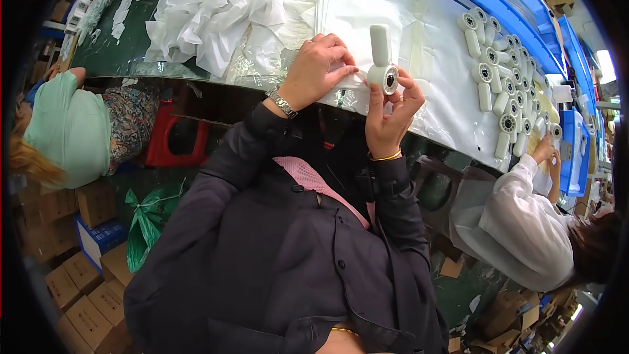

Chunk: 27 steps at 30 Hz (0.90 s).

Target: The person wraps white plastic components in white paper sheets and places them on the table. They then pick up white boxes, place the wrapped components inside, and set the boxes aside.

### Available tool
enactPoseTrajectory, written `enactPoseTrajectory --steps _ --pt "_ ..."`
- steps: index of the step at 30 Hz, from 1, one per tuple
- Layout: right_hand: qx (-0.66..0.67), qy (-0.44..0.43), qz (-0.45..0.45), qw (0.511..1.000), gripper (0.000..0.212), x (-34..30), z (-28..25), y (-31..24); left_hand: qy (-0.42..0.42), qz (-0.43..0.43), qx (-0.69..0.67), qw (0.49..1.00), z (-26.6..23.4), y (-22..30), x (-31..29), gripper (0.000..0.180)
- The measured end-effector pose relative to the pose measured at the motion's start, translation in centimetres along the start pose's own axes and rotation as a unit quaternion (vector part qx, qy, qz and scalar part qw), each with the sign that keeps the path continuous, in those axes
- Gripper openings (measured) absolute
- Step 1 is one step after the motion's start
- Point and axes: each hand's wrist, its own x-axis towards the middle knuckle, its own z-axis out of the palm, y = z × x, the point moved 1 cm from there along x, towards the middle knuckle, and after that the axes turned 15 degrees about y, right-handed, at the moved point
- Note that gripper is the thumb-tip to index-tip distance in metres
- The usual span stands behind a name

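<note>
My right hand (395, 106) grips a small white handheld fan (381, 52) by its round head, with the handle pointing up and away from me. A dark centre shows in the head. To its left, my left hand (319, 71) is closed in a pinch at the near edge of a stack of thin white sheets (357, 16), its fingertips on the top sheet. How much of the sheet lies between those fingers is partly hidden. Both hands are over the table's near edge, a short gap apart.
Crumpled white wrapping (219, 10) is heaped at the left on the table (452, 101). Several more white fans (508, 85) lie at the right, before blue bins (504, 0). Co-workers sit at the left (69, 124) and right (524, 223). Cartons (95, 301) stand on the floor.
</note>
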Motion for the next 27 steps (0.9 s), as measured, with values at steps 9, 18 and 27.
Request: enactPoseTrajectory --steps 9,18,27 --pt "0.023 0.018 -0.021 0.999 0.044 -0.13 0.16 0.76 0.019 0.051 0.009 0.998 0.07 -0.09 0.09 0.018" --pt "0.093 0.013 -0.043 0.995 0.041 -0.1 0.19 0.83 0.033 -0.02 0.018 0.999 0.43 0.17 0.15 0.014" --pt "-0.003 0.0 -0.009 1.0 0.044 0.1 0.47 0.22 0.046 -0.053 0.005 0.998 0.64 0.03 0.21 0.016"
